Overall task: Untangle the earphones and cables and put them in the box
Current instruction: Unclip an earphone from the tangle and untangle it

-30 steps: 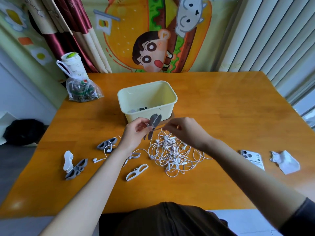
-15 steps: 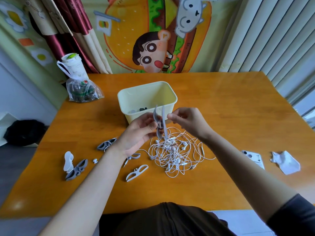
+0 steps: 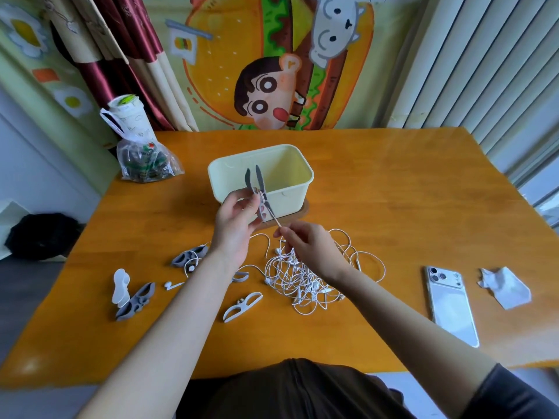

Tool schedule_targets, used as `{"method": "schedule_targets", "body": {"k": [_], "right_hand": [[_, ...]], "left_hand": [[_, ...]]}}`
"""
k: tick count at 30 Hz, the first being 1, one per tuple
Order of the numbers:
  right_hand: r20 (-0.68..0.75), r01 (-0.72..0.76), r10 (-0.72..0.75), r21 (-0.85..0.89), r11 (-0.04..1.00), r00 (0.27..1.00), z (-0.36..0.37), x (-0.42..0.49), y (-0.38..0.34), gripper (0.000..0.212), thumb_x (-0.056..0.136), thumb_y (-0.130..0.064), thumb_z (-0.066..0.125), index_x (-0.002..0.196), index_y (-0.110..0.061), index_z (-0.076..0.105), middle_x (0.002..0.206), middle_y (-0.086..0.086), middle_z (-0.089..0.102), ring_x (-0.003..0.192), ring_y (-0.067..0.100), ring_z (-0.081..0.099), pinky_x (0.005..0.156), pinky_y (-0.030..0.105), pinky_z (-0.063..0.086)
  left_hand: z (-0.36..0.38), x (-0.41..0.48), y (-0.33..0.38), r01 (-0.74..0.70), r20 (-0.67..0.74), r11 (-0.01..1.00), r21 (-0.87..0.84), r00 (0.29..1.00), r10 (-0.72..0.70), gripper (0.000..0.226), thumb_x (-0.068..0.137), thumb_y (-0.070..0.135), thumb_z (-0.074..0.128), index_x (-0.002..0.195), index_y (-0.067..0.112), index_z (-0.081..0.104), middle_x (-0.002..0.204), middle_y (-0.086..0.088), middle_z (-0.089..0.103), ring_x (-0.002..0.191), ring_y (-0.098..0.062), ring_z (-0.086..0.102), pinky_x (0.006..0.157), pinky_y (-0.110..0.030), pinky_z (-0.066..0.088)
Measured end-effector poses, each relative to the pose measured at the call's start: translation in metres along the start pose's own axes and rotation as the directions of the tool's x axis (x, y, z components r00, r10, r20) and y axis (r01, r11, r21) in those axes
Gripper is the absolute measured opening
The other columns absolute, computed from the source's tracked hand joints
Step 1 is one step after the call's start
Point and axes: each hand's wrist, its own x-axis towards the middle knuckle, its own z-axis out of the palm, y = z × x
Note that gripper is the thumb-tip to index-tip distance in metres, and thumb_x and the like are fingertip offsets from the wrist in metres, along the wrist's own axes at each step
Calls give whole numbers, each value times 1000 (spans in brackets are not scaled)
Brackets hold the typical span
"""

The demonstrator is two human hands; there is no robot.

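A tangle of white earphone cables [image 3: 305, 279] lies on the wooden table [image 3: 393, 213] in front of a pale yellow box [image 3: 290, 182]. My left hand [image 3: 236, 225] holds a grey cable winder [image 3: 257, 189] upright before the box, with a strand of cable wrapped on it. Just below it, my right hand [image 3: 308, 246] pinches that white strand, which runs taut up to the winder. A loose white earbud [image 3: 173, 285] lies at the left.
Grey winders [image 3: 189, 257] [image 3: 136, 302] and white winders [image 3: 121, 287] [image 3: 242, 306] lie at the left and centre. A white phone [image 3: 450, 303] and crumpled paper [image 3: 503, 287] sit at the right. A plastic bag with a cup [image 3: 142, 158] stands at the back left.
My left hand lifted the grey winder higher, in front of the box. My right hand dropped lower and drew a cable strand taut from the winder.
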Motion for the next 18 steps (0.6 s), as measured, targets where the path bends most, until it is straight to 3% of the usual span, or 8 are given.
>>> {"method": "schedule_targets", "body": {"k": [2,5,8,11,15,18], "right_hand": [[16,31,-30,-66,997,999,-3,-1,-4,24,97,-22,48,95,-11,69,62,-10,57,47,-2,49,51,11,36],[65,78,-68,-163,984,996,-17,0,-13,23,96,-24,51,95,-12,71,60,-13,57,49,-3,53,53,12,42],[80,75,-63,-167,983,995,-37,5,-21,20,94,-25,55,92,-16,73,57,-11,57,49,0,53,53,15,44],[52,84,-75,-196,977,996,-55,12,-29,18,93,-23,56,92,-18,74,55,-12,54,46,-1,48,48,11,35],[-23,133,-146,-285,949,989,-69,22,-37,18,92,-22,58,90,-17,75,57,-14,55,50,1,47,49,16,35],[-57,150,-183,-363,920,982,-77,29,-36,18,93,-23,57,90,-19,74,58,-19,53,50,-1,51,49,13,36]], "left_hand": [[-6,3,-8,-108,-55,957,268,990,127,9,92,9,59,97,15,60,96,-4,67,89,-16,64,68,-22,54],[-15,8,-16,-240,17,743,624,955,295,11,88,12,66,96,17,60,91,2,65,88,-15,62,71,-20,52],[-19,11,-14,-273,44,680,680,942,334,11,87,13,67,95,16,60,86,8,62,85,-11,60,68,-16,50],[-20,13,-11,-307,101,640,705,936,338,11,86,13,68,94,16,62,83,9,63,80,-7,60,64,-14,49],[-10,10,-10,-364,252,616,698,931,264,11,85,8,68,95,11,66,84,7,64,72,4,58,64,-6,44],[-7,6,-7,-362,344,666,652,924,165,16,84,3,67,98,11,66,89,6,65,75,5,58,72,-10,46]]}}
